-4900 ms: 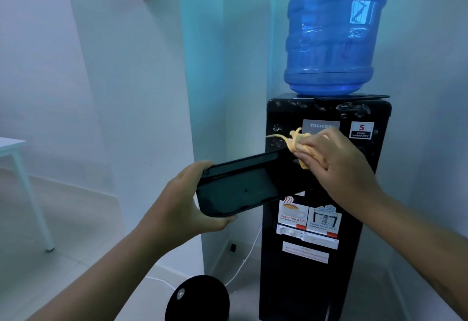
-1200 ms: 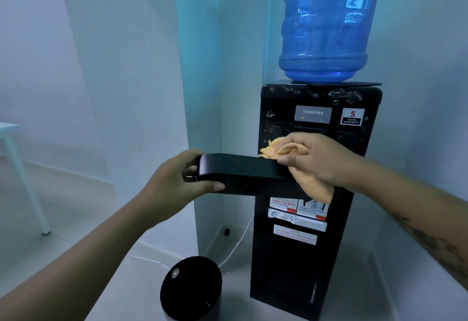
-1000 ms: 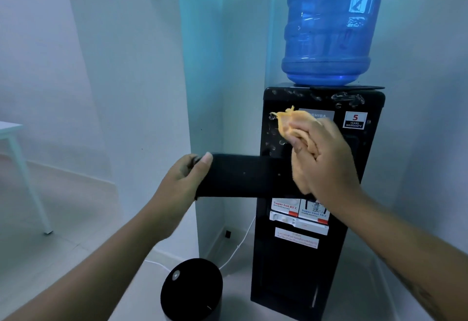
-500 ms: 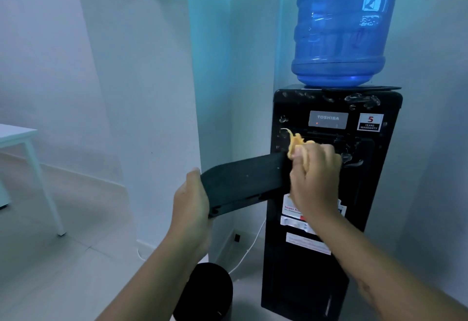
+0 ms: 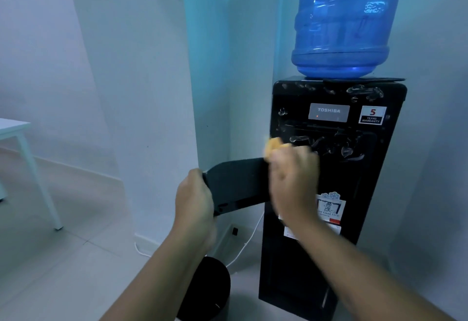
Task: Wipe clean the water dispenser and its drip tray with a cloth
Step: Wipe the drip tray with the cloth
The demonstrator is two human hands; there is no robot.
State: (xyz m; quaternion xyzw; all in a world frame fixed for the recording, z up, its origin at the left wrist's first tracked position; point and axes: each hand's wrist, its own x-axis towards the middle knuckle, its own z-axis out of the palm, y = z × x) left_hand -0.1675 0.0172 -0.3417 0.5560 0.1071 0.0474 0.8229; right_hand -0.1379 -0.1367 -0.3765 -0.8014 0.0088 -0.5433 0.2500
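The step in hand appears to be wiping the drip tray while it is held off the machine. The water dispenser [image 5: 367, 181], tall and black, stands on the floor in the corner of the room with a blue bottle [image 5: 339, 21] on its top. Wet streaks [image 5: 329, 143] show along its top front edge and across its middle panel, so I judge the cabinet needs the cloth too. Working from the top edge downward would save cleaned parts from fresh drips.

The drip tray [image 5: 235, 184], a flat, dark, matte piece, hangs in the air before the dispenser's left front edge, tilted with its left end lower. It wants a steady hold and a turn now and then, so that every face and the rim get wiped, best over the bin [image 5: 210, 285] by the dispenser's foot.

The left hand [image 5: 195, 201] grips the tray's left end, fingers wrapped round it. The right hand [image 5: 293, 184], blurred, is at the tray's right end with its fingers curled round the yellow cloth [image 5: 274, 144], a tuft of which pokes out above the fist. Firm, overlapping strokes along the tray's length suit best.
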